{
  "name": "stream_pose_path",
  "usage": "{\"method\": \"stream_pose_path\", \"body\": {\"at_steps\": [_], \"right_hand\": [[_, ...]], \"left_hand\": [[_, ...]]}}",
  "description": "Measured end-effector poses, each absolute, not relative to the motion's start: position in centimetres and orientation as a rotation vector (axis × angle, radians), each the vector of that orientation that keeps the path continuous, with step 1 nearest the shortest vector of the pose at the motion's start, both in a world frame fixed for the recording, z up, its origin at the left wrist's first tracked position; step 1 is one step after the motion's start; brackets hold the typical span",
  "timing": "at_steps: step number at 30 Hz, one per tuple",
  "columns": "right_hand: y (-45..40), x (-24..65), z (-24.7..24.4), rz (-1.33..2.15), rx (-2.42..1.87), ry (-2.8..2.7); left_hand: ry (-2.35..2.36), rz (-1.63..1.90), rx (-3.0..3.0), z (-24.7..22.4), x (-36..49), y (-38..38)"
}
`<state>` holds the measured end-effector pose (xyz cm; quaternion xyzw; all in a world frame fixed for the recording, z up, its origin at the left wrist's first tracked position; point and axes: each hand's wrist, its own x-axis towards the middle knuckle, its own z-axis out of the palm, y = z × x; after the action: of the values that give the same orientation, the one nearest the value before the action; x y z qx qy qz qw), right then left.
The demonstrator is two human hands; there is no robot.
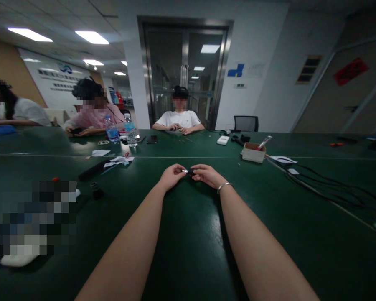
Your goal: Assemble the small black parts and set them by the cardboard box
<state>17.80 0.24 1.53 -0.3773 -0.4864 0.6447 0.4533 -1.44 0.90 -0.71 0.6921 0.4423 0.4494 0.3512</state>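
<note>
Over the green table [188, 217], both forearms stretch forward and the two hands nearly meet. A small object, black with a shiny silver end [189, 172], sits between them; its exact kind is too small to make out. My left hand [171, 177] pinches the silver end between thumb and fingers. From the other side, my right hand [207, 174], with a silver bangle [224, 187] on the wrist, has its fingertips closed on the black end. The fingers hide part of the object.
Left of my hands lie a short black cylinder [96, 190], a dark long case [94, 169] and crumpled paper [120, 160]. Water bottles [130, 131] stand farther back. On the right are a small box [253, 153] and black cables [326, 182]. Several people sit across the table.
</note>
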Motion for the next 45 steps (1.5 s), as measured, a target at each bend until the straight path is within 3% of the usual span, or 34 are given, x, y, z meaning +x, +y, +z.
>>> {"method": "stream_pose_path", "body": {"at_steps": [45], "right_hand": [[0.1,17.8,1.4,1.568,-0.951,-1.278]], "left_hand": [[1.432,1.085,1.923,0.2,-1.0,-0.1]]}}
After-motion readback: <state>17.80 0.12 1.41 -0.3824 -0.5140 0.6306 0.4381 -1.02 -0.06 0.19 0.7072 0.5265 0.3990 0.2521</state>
